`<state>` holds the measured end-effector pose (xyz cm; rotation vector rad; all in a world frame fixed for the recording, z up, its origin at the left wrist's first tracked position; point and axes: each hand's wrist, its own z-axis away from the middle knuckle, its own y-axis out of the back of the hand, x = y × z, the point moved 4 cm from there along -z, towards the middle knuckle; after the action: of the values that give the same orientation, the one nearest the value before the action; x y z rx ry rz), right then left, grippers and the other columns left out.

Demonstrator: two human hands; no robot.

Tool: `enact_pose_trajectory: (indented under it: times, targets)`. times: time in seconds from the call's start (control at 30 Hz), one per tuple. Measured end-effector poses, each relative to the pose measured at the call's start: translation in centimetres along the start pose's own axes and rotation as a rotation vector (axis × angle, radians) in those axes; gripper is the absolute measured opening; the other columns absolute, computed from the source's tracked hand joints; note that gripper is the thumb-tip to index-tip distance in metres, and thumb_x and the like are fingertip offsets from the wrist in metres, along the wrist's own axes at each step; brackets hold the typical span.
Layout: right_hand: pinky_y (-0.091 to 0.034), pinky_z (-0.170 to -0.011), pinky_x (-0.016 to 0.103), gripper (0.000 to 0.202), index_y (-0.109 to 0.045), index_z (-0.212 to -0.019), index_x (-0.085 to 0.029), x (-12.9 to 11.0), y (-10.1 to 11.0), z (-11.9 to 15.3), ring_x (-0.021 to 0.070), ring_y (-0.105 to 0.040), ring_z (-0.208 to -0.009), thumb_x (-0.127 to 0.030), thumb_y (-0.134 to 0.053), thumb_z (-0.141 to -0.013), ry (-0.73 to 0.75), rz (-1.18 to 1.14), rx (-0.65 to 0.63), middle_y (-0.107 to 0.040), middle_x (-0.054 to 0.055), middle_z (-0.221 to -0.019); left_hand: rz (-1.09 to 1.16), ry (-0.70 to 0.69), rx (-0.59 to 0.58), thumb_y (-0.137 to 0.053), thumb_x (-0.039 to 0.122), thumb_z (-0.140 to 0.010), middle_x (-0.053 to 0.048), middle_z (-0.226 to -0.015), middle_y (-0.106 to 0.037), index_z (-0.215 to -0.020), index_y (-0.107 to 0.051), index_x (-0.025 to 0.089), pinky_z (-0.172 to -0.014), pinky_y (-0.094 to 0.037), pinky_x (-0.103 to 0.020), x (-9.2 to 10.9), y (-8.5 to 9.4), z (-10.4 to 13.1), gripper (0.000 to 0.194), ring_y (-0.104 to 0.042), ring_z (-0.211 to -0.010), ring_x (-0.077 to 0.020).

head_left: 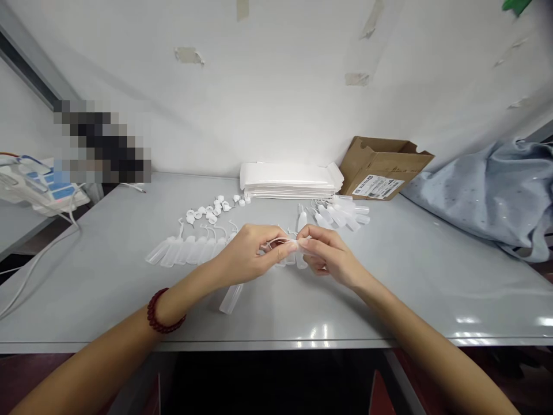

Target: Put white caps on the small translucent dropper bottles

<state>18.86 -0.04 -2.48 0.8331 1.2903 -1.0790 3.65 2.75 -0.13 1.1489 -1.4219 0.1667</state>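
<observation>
My left hand [259,251] pinches a thin white cord [279,239] above the middle of the table. Close against it, my right hand [326,256] is closed on a small whitish translucent plastic piece, mostly hidden by the fingers. The fingertips of both hands nearly meet. Behind and left of my left hand lies a row of translucent plastic sleeves [185,252] with white cord loops. A single sleeve [232,298] rests nearer the front edge, below my left wrist. Farther back is a scattered group of small white caps [210,210].
More translucent sleeves [339,214] lie fanned at the back right. A stack of flat white boxes [291,180] stands against the wall beside an open cardboard box [384,167]. Light blue cloth [484,190] covers the right rear; a white cable [38,262] hangs at the left.
</observation>
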Motion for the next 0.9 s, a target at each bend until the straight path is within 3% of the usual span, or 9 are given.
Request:
enact_pose_trajectory:
  times: [0.1,0.2,0.4,0.53,0.9]
  targets:
    - [-0.020,-0.041,0.016,0.028,-0.049,-0.074,-0.019,-0.1,0.0,0.2,0.0047,-0.022,-0.045,-0.042,-0.057,-0.087,0.116,0.151,0.060,-0.028,-0.010,-0.050,0.139,0.179,-0.109,-0.049,0.038,-0.094,0.002,-0.066,-0.061,-0.078,-0.061,0.016,-0.055,-0.044,-0.021,-0.5,-0.3,0.2,0.029,-0.058,-0.059,-0.0097]
    - [-0.021,-0.041,0.016,0.033,-0.049,-0.072,-0.019,-0.1,0.0,0.2,0.0048,-0.024,-0.045,-0.047,-0.056,-0.088,0.098,0.182,0.063,-0.029,-0.009,-0.050,0.143,0.182,-0.153,-0.047,0.039,-0.095,0.003,-0.065,-0.059,-0.077,-0.058,0.016,-0.055,-0.043,-0.021,-0.7,-0.5,0.3,0.030,-0.057,-0.058,-0.0095]
    - [-0.015,-0.036,0.016,0.040,-0.041,-0.069,-0.021,0.2,0.1,0.0,0.0037,-0.016,-0.042,-0.051,-0.061,-0.084,-0.159,-0.012,-0.093,-0.023,-0.012,-0.048,-0.210,-0.159,-0.038,-0.047,0.027,-0.096,0.001,-0.068,-0.056,-0.080,-0.059,0.015,-0.057,-0.037,-0.023,-0.1,-0.6,0.2,0.023,-0.048,-0.060,-0.0097]
    - [-0.010,-0.034,0.016,0.041,-0.040,-0.067,-0.020,0.3,0.1,-0.1,0.0030,-0.009,-0.041,-0.052,-0.058,-0.086,-0.236,-0.083,-0.124,-0.020,-0.012,-0.045,-0.341,-0.368,0.057,-0.046,0.022,-0.096,-0.003,-0.074,-0.057,-0.087,-0.057,0.014,-0.057,-0.040,-0.024,0.2,-0.8,0.5,0.016,-0.049,-0.063,-0.0117]
    - [-0.008,-0.030,0.014,0.045,-0.041,-0.060,-0.019,1.0,0.2,-0.4,0.0024,-0.008,-0.038,-0.052,-0.053,-0.089,-0.359,-0.172,-0.194,-0.021,-0.012,-0.042,-0.654,-0.628,0.035,-0.040,0.008,-0.095,-0.009,-0.085,-0.062,-0.096,-0.055,0.012,-0.071,-0.049,-0.031,1.1,-1.0,0.9,0.016,-0.054,-0.079,-0.0176]
